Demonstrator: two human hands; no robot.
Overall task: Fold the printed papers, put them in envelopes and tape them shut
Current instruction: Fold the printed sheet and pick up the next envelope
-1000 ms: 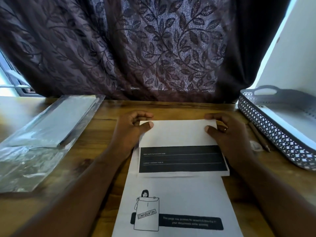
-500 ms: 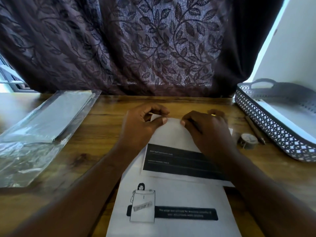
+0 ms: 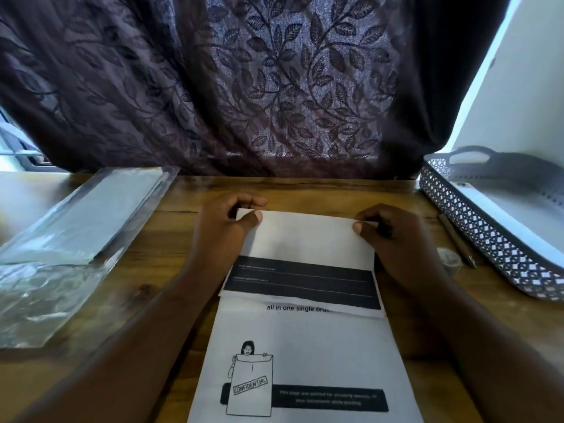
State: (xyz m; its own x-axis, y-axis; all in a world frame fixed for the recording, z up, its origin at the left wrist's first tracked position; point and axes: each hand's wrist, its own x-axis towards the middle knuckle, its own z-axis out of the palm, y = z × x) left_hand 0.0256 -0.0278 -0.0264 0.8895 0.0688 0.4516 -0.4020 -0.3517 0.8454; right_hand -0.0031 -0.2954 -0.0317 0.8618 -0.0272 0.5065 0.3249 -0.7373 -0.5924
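A printed white paper point(image 3: 305, 346) lies on the wooden table point(image 3: 171, 239) in front of me, its top part folded down so a black band point(image 3: 302, 280) faces up. My left hand point(image 3: 225, 230) pinches the fold's left corner between thumb and fingers. My right hand point(image 3: 393, 236) pinches the fold's right corner. A clear plastic pack of envelopes point(image 3: 76, 236) lies at the left. A small roll of tape point(image 3: 450, 259) sits just right of my right hand.
A grey lattice tray point(image 3: 500, 254) holding white sheets stands at the right edge. A pen point(image 3: 456, 239) lies beside it. A dark leaf-patterned curtain point(image 3: 259, 87) hangs behind the table.
My right hand has slid from the middle of the fold out to its right corner. The folded flap has shifted up a little, uncovering a line of print below it.
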